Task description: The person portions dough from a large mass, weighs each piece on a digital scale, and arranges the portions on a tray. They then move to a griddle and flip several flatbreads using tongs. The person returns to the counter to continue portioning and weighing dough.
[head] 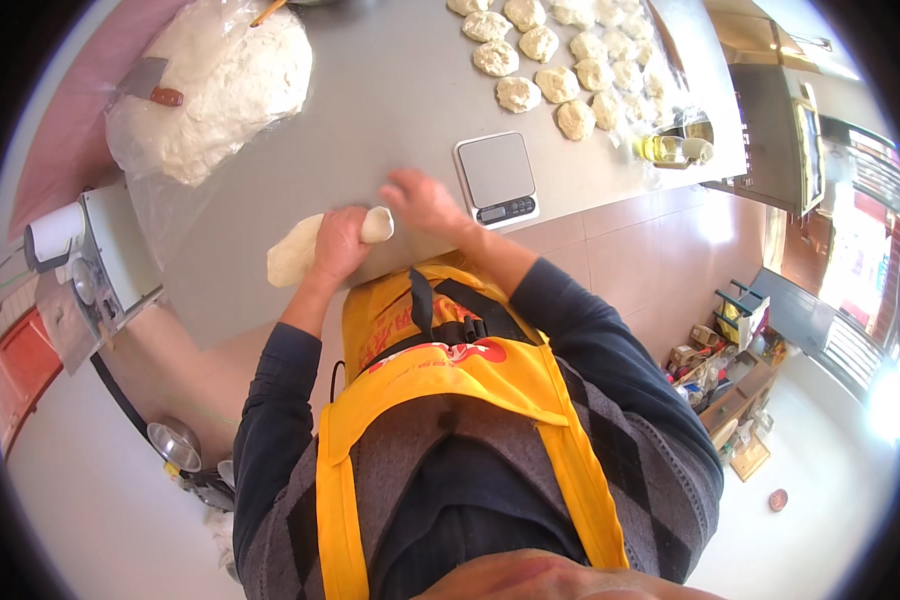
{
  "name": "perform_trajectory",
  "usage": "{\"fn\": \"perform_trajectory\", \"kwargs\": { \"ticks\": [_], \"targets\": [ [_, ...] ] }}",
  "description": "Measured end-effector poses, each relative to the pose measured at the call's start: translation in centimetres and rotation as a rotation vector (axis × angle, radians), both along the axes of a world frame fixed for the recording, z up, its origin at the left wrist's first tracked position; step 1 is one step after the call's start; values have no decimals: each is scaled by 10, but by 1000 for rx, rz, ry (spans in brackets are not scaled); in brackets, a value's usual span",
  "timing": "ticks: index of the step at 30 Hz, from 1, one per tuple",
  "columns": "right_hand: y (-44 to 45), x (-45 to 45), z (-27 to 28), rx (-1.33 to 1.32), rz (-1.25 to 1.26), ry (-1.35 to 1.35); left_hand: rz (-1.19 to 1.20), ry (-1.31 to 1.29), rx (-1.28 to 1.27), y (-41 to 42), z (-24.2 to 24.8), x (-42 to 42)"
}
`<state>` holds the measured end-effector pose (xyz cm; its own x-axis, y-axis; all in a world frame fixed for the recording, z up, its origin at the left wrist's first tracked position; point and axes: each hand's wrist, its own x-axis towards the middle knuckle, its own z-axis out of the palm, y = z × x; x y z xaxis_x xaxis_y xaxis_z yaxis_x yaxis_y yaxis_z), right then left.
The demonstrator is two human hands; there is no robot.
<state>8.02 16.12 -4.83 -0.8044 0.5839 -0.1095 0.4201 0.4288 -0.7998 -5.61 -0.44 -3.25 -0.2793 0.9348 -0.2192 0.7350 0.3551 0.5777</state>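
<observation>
My left hand point(341, 240) is closed around a thick roll of pale dough point(292, 251) near the front edge of the steel table. One rounded end of the dough sticks out past my thumb side, towards my other hand. My right hand point(422, 201), slightly blurred, is just to the right of that end, with nothing seen in it and its fingers partly spread. Close by on the right lies a digital kitchen scale point(496, 171) with a bare platform.
A big dough mass point(232, 90) on plastic sheeting fills the far left, with a red-handled dough scraper point(154, 84) on it. Several dough pieces point(517, 95) sit at the far right, some under clear plastic. A bottle of yellow oil point(664, 148) lies near the table's right edge.
</observation>
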Motion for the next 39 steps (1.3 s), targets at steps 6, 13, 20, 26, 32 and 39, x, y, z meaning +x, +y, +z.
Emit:
{"fn": "perform_trajectory", "kwargs": {
  "ticks": [6,13,20,26,32,39],
  "targets": [
    [-18,-37,42,-308,78,-213,318,-303,28,6,35,2],
    [-25,-14,55,-1,81,192,106,-131,122,18,7,-11],
    [-15,-39,58,-464,-105,-429,165,-172,164,19,14,7],
    [-16,-32,57,-550,-77,-361,262,-102,172,1,6,10],
    [-30,-28,36,-814,-233,-289,212,56,28,6,-15,16],
    [-27,-10,19,-1104,-208,-118,191,145,-5,13,-3,15]
  ]
}}
